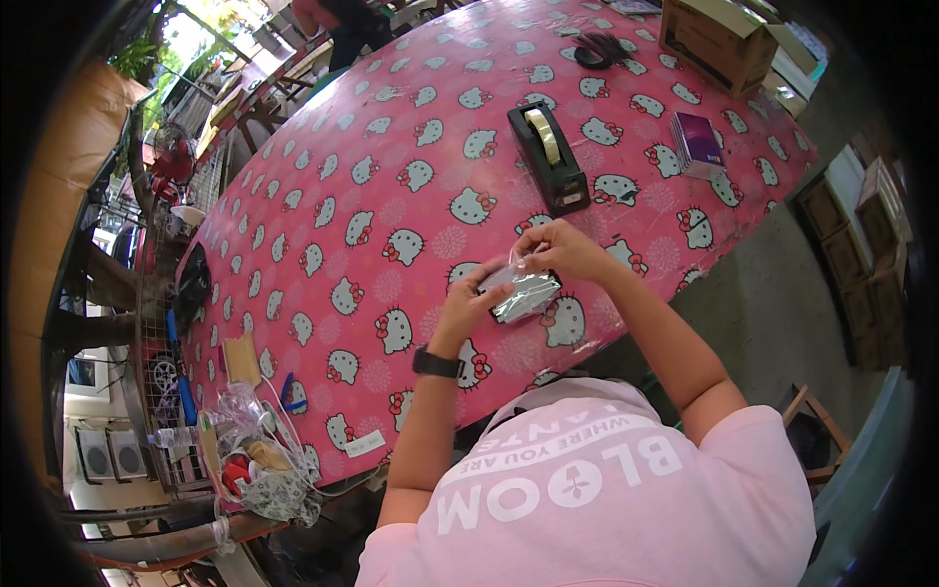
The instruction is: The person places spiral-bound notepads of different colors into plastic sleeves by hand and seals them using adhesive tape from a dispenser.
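Observation:
Both hands meet near the front edge of the pink table, around a small flat packet (528, 295) in shiny clear plastic film. My left hand (471, 305) grips the packet's left side, thumb on top. My right hand (562, 250) pinches the film at the upper edge with its fingertips. What lies inside the film cannot be made out through the glare. Just beyond the hands stands a black tape dispenser (564, 188) with a roll of clear tape (541, 135). A dark watch is on my left wrist.
A purple stack of small boxes (697, 147) sits to the right, an open cardboard box (719, 44) behind it. A dark stringy bundle (597, 51) lies at the back. Plastic bags (256, 460) and a white label (365, 443) lie front left. Another person (350, 24) is far off.

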Action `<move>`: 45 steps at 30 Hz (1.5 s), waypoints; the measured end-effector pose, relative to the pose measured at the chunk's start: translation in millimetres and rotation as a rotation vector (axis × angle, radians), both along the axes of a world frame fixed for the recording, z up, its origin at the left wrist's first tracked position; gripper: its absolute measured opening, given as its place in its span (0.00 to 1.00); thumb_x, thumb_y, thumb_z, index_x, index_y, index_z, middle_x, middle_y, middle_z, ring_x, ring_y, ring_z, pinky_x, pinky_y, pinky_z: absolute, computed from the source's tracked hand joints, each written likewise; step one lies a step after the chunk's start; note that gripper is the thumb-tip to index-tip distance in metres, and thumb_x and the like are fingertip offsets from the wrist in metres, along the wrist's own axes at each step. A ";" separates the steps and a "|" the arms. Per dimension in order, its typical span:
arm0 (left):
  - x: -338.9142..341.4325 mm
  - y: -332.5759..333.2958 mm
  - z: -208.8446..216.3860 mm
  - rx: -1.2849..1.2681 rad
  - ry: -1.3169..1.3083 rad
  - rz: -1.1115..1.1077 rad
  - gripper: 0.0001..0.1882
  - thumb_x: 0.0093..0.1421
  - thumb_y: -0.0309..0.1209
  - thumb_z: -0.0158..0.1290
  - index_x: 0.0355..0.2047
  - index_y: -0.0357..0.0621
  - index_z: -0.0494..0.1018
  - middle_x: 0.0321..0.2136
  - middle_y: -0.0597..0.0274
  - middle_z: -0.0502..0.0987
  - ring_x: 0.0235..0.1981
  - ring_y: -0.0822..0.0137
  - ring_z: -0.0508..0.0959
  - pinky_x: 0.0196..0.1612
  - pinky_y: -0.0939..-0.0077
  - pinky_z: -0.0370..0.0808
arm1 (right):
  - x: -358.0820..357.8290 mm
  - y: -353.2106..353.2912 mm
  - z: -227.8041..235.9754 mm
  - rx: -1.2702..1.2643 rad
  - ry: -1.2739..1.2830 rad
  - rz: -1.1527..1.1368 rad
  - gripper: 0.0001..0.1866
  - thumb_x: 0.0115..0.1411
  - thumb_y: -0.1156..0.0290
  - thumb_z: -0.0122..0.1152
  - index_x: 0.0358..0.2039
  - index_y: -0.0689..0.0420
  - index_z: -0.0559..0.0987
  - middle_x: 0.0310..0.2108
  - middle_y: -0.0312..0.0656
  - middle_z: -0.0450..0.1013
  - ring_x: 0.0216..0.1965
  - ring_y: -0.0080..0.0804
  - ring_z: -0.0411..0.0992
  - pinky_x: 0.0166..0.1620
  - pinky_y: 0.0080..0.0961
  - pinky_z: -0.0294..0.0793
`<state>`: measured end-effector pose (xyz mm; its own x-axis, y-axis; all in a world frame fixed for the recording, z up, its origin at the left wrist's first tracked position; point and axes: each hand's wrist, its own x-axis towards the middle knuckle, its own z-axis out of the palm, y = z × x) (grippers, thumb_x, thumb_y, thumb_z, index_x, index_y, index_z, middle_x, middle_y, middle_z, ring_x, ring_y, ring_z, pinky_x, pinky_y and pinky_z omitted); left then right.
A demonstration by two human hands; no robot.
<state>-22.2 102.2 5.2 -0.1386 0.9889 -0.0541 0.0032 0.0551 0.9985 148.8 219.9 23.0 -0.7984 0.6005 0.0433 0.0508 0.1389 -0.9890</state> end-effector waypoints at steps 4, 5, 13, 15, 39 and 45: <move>7.4 6.6 1.3 -0.120 -0.007 -0.107 0.22 0.54 0.34 0.58 0.46 0.34 0.71 0.33 0.66 0.76 0.34 0.77 0.73 0.39 0.82 0.71 | -6.8 4.6 24.2 0.389 -0.025 -0.066 0.10 0.46 0.71 0.66 0.28 0.61 0.78 0.23 0.31 0.72 0.26 0.17 0.67 0.30 0.18 0.66; 6.9 7.4 1.6 -0.087 0.004 -0.114 0.20 0.54 0.33 0.57 0.45 0.35 0.72 0.32 0.66 0.76 0.32 0.78 0.73 0.37 0.82 0.71 | -8.1 3.9 37.6 0.346 -0.003 -0.074 0.11 0.46 0.71 0.67 0.30 0.61 0.78 0.24 0.32 0.73 0.27 0.18 0.68 0.30 0.18 0.67; 3.8 8.5 -5.1 0.035 0.131 0.055 0.17 0.54 0.32 0.58 0.43 0.37 0.74 0.34 0.63 0.77 0.32 0.77 0.74 0.36 0.84 0.71 | 17.5 13.0 14.6 0.292 -0.305 0.125 0.24 0.44 0.65 0.69 0.44 0.56 0.77 0.38 0.41 0.74 0.38 0.26 0.71 0.41 0.23 0.70; 5.2 5.1 -0.2 0.131 0.223 0.104 0.18 0.52 0.32 0.58 0.43 0.38 0.74 0.37 0.60 0.76 0.39 0.72 0.73 0.42 0.79 0.69 | 19.0 2.0 2.2 0.201 -0.151 0.122 0.29 0.41 0.60 0.71 0.46 0.54 0.76 0.44 0.42 0.71 0.45 0.30 0.68 0.46 0.28 0.67; 25.3 -8.0 6.2 0.485 0.815 0.239 0.16 0.50 0.30 0.58 0.41 0.47 0.76 0.27 0.72 0.80 0.40 0.68 0.72 0.59 0.62 0.48 | 20.5 -59.6 -2.4 0.580 -0.052 -0.338 0.14 0.42 0.64 0.70 0.25 0.56 0.75 0.31 0.40 0.68 0.36 0.36 0.67 0.39 0.31 0.65; 31.3 -2.8 19.4 0.486 0.760 0.321 0.28 0.51 0.28 0.57 0.54 0.45 0.65 0.31 0.69 0.79 0.38 0.68 0.72 0.54 0.62 0.54 | 10.1 -43.8 4.7 0.101 -0.093 -0.350 0.11 0.44 0.72 0.67 0.25 0.62 0.76 0.19 0.35 0.68 0.20 0.19 0.66 0.23 0.18 0.63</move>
